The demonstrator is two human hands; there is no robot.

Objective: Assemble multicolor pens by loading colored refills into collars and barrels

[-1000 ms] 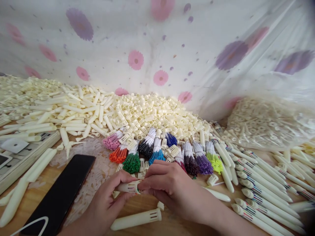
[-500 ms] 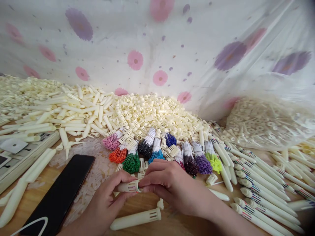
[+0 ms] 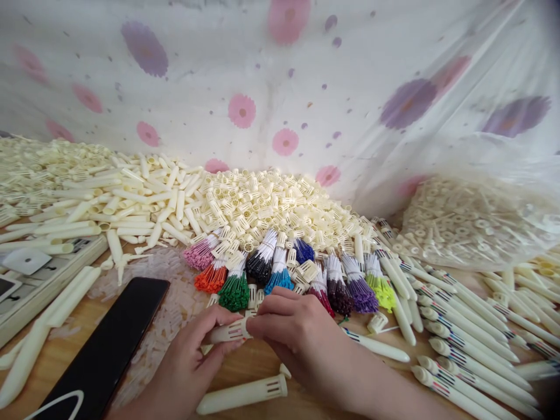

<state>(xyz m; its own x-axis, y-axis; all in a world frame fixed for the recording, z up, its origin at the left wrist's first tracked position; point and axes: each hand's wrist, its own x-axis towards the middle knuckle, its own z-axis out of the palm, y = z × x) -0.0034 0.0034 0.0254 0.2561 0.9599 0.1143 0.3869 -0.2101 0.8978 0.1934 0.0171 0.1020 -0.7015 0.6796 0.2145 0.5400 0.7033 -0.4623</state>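
Observation:
My left hand (image 3: 186, 361) grips a cream pen barrel (image 3: 227, 332) held level above the wooden table (image 3: 245, 364). My right hand (image 3: 297, 332) pinches the barrel's right end with thumb and fingers; what sits between those fingertips is hidden. Just beyond the hands lie bundles of coloured refills (image 3: 280, 271): pink, orange, green, black, blue, purple and lime. A loose slotted barrel (image 3: 242, 394) lies on the table below the hands.
Heaps of cream barrels (image 3: 109, 198) and small slotted caps (image 3: 280, 201) fill the back. Finished pens (image 3: 459, 326) lie in rows at right, beside a clear bag of parts (image 3: 476, 219). A black phone (image 3: 105, 347) lies at left. Flowered plastic sheet (image 3: 280, 87) hangs behind.
My hands stay on the same barrel; the right fingers have shifted slightly at its end. A pen under my right wrist now shows on the table.

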